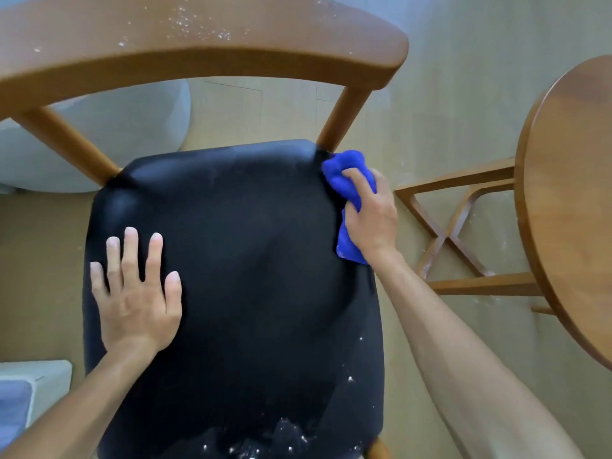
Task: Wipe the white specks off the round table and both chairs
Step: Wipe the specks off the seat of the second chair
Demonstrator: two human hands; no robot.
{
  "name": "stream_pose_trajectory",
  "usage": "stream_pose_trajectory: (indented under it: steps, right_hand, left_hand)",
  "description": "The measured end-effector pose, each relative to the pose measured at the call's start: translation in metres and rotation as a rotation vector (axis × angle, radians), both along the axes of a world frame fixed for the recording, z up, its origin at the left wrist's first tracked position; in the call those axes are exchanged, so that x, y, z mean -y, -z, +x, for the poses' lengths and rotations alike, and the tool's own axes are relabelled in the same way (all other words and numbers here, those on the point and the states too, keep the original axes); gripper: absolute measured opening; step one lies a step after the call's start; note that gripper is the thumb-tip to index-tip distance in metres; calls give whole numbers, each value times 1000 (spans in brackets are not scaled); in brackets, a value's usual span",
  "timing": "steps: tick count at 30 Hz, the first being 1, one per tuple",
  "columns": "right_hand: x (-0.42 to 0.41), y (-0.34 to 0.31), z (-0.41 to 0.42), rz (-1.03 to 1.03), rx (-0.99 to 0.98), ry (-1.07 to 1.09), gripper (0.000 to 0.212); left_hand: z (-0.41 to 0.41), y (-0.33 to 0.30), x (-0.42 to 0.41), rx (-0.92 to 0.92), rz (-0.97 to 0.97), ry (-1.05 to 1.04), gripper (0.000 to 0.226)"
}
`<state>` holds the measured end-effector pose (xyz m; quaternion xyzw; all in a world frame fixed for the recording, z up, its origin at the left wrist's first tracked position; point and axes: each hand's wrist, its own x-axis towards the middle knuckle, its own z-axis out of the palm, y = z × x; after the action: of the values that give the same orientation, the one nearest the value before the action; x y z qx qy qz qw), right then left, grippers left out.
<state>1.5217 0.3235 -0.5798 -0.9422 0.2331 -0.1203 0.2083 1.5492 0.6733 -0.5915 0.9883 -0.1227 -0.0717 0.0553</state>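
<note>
Left hand (137, 293) flat, fingers spread, on seat (231, 260) left side; right hand (371, 213) bunching blue cloth (347, 173) at seat's far right corner, remaining specks (288, 435) lying back toward near edge, nearer right hand; more on backrest (198, 34).

Chair (231, 260): black seat, wood back rail, white specks (195, 23) on rail and seat's near edge. Blue cloth (347, 180) bunched at seat's far right corner. Round wooden bench (569, 193) right of chair.

Backrest post (342, 119) beside cloth (347, 180) (touching)
</note>
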Motion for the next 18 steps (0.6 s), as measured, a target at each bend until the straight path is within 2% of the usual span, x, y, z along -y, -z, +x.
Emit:
stream_pose_trajectory:
  steps: [2,3,7,10,13,18]
  right_hand:
    - [-7,-3,-5,91,-32,191,50]
    - [-13,-6,-17,105,-39,214,49]
    - [-53,-20,-119,161,-69,135,55]
    - [-78,-25,-173,173,-142,163,64]
    - [-67,-27,-133,156,-138,146,61]
    - [-35,-17,21,-9,-109,145,45]
  left_hand:
    - [0,-1,0,-3,1,3,64]
    - [0,-1,0,-7,1,2,64]
    - [1,-4,0,-12,12,0,64]
    - [2,-5,1,-19,18,13,65]
    - [2,-5,0,-10,23,23,65]
    - [2,-5,1,1,32,36,65]
